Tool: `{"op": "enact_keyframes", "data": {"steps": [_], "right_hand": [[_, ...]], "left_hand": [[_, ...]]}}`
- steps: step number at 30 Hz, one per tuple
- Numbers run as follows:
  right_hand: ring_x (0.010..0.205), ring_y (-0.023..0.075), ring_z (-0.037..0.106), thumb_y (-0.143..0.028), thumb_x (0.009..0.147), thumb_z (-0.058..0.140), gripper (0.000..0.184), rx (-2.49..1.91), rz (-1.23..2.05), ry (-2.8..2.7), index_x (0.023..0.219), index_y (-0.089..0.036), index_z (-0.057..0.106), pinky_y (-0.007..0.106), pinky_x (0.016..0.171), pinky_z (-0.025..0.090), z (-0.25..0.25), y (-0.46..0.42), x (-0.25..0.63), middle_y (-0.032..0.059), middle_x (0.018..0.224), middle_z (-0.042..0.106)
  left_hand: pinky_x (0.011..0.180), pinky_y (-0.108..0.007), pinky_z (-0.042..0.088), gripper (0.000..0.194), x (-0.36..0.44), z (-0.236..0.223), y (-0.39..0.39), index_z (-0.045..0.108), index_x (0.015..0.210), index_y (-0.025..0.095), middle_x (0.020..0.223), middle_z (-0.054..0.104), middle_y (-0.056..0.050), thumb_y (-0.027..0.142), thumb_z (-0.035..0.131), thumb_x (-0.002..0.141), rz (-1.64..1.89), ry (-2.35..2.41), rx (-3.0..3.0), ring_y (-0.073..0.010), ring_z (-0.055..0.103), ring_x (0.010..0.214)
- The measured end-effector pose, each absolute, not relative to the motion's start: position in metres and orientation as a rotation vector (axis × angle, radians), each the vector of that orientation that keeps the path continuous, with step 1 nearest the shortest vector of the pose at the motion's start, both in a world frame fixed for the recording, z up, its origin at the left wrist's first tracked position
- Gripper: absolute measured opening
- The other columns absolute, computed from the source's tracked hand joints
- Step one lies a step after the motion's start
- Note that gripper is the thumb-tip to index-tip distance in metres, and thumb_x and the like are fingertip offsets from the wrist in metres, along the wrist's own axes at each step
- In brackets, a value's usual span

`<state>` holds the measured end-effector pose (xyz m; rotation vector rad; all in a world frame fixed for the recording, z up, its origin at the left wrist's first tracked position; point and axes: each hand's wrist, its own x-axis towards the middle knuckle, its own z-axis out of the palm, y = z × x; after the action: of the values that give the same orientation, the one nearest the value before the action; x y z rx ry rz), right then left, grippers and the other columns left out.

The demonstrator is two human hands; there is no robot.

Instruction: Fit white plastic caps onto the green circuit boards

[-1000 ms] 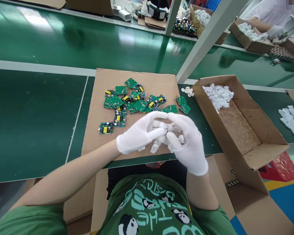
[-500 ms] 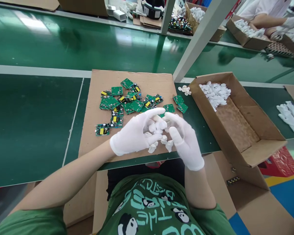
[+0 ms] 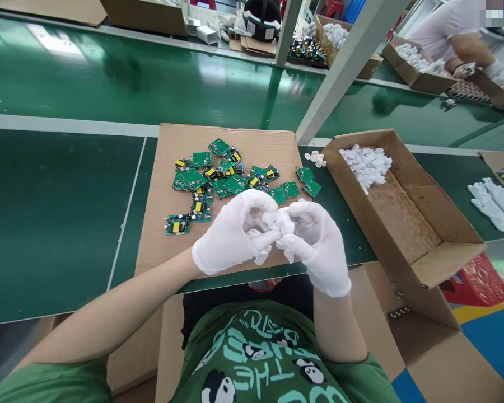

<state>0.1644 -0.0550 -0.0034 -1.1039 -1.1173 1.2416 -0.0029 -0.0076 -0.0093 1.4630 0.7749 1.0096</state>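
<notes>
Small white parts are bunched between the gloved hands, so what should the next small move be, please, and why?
Perhaps lower the left hand and right hand slightly toward the cardboard sheet: the white parts sit bunched at the fingertips, where one could slip, and the sheet extends beneath.

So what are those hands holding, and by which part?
Small white pieces, held from either side in the fingertips of the left hand and right hand; exactly where each is gripped is hidden.
</notes>
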Motion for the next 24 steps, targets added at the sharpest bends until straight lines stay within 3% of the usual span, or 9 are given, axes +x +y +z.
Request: {"op": "enact_keyframes", "data": {"steps": [3,9,14,17,20,22,24], "right_hand": [[0.058,0.0094,0.057,-0.022,0.076,0.078,0.047,-1.165,1.220,-1.168,0.120,-0.028,0.063,0.024,0.048,0.050,-0.002,-0.057,0.163,-0.0005,0.089,0.067],[0.057,0.0121,0.058,-0.024,0.076,0.076,0.024,-1.186,1.183,-1.153,0.099,-0.024,0.069,0.034,0.067,0.056,-0.001,-0.060,0.164,-0.0021,0.072,0.066],[0.053,0.0116,0.052,-0.030,0.076,0.072,0.015,-1.092,1.413,-0.920,0.087,-0.021,0.066,0.025,0.046,0.045,0.000,-0.054,0.173,-0.0019,0.069,0.059],[0.060,0.0118,0.052,-0.030,0.081,0.066,0.007,-1.012,1.362,-0.842,0.082,-0.023,0.064,0.026,0.053,0.048,0.005,-0.053,0.186,-0.0014,0.074,0.055],[0.066,0.0118,0.054,-0.033,0.081,0.071,0.019,-1.013,1.260,-0.869,0.099,-0.029,0.067,0.027,0.058,0.051,0.007,-0.060,0.201,0.0011,0.094,0.062],[0.068,0.0120,0.056,-0.034,0.077,0.078,0.026,-1.017,1.297,-0.900,0.101,-0.029,0.068,0.027,0.057,0.051,0.003,-0.068,0.209,0.0040,0.107,0.064],[0.067,0.0126,0.057,-0.034,0.075,0.081,0.027,-0.994,1.375,-0.906,0.099,-0.028,0.070,0.029,0.058,0.053,-0.004,-0.075,0.214,0.0061,0.106,0.067]], "left_hand": [[0.057,-0.026,0.052,0.024,-0.004,-0.007,-0.007,0.056,0.093,0.020,0.090,0.064,-0.004,0.021,0.073,0.077,0.927,0.787,1.522,-0.0137,0.065,0.068],[0.059,-0.027,0.049,0.019,-0.004,-0.001,-0.008,0.057,0.089,0.019,0.084,0.060,-0.003,0.020,0.071,0.076,0.906,0.805,1.677,-0.0128,0.059,0.066],[0.051,-0.025,0.046,0.017,0.002,0.008,-0.008,0.055,0.085,0.019,0.075,0.057,0.000,0.021,0.070,0.077,0.813,0.752,1.586,-0.0099,0.054,0.055],[0.053,-0.024,0.048,0.017,-0.008,0.023,-0.010,0.054,0.083,0.021,0.076,0.058,0.000,0.020,0.070,0.078,0.865,0.836,1.592,-0.0109,0.056,0.059],[0.061,-0.026,0.050,0.014,-0.037,0.032,-0.022,0.059,0.086,0.021,0.083,0.063,-0.002,0.025,0.071,0.080,0.868,1.068,1.740,-0.0129,0.058,0.067],[0.064,-0.027,0.052,0.021,-0.059,0.028,-0.035,0.061,0.101,0.023,0.085,0.066,-0.001,0.031,0.070,0.083,0.806,1.262,1.727,-0.0134,0.060,0.066],[0.060,-0.027,0.050,0.033,-0.075,0.015,-0.050,0.056,0.117,0.026,0.084,0.067,0.001,0.033,0.066,0.087,0.674,1.455,1.705,-0.0126,0.057,0.059]]}}
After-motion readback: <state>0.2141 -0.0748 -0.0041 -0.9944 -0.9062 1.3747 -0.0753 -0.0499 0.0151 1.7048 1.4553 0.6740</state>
